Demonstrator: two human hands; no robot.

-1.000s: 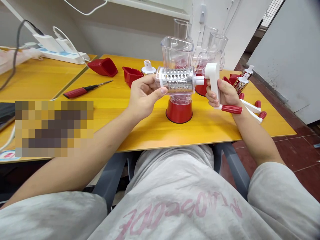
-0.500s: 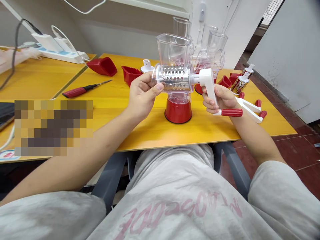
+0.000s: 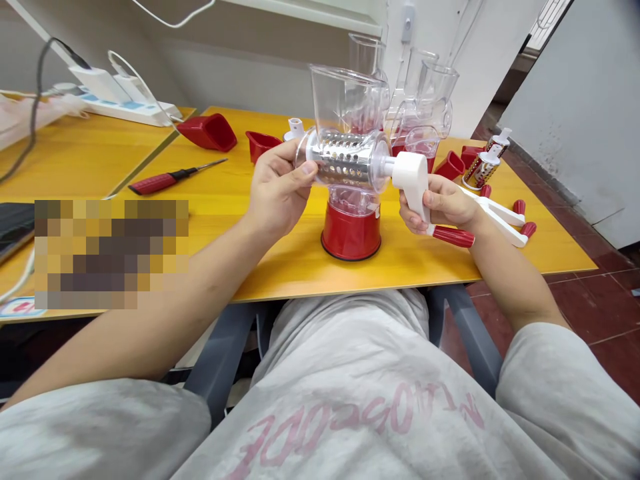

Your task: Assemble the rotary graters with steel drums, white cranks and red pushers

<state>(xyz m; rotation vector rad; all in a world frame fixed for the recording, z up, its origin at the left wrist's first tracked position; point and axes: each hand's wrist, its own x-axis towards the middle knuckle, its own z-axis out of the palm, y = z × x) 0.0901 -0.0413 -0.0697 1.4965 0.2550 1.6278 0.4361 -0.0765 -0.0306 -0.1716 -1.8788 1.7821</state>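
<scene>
A rotary grater (image 3: 345,77) with a clear hopper, a perforated metal drum (image 3: 345,155) and a red base (image 3: 351,232) stands on the table in front of me. My left hand (image 3: 280,187) grips the open left end of its clear housing, thumb in front and fingers behind. On the other side, my right hand (image 3: 443,203) is closed around the white crank handle (image 3: 413,180), whose red knob (image 3: 454,236) points right. The crank's hub sits at the end of the drum's shaft. Part of the left fingers is hidden behind the housing.
Several more clear grater bodies (image 3: 435,87) stand behind. Spare cranks (image 3: 505,220) and drums (image 3: 481,168) lie at the right. Red pushers (image 3: 207,131), a red screwdriver (image 3: 160,181) and a power strip (image 3: 125,109) are at the left. A blurred patch hides the near left.
The grater has turned so its crank end points nearer to me, and its base has shifted slightly left and closer. Both hands have kept their hold, the right moving a little left.
</scene>
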